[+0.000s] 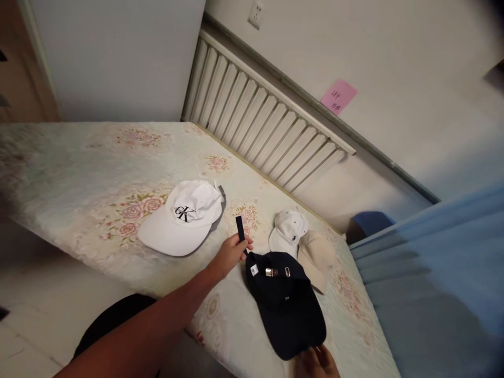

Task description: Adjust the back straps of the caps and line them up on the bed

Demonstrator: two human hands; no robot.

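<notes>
A large white cap (192,210) with black lettering lies on a flower-patterned counter (94,157). Beyond it stands a ribbed radiator (252,105); well off to its right hangs a blue curtain (433,262). Between that cap and the curtain sit a small white cap (290,226) and a beige cap (317,249), close together, the beige brim partly hidden behind the dark cap (291,310). This one is right of the large white cap, nearer the wearer, with a metal buckle, an oval eyelet and a white tag. The left hand (232,251) pinches its upright strap (239,228); the right hand (317,362) holds the brim's edge.
</notes>
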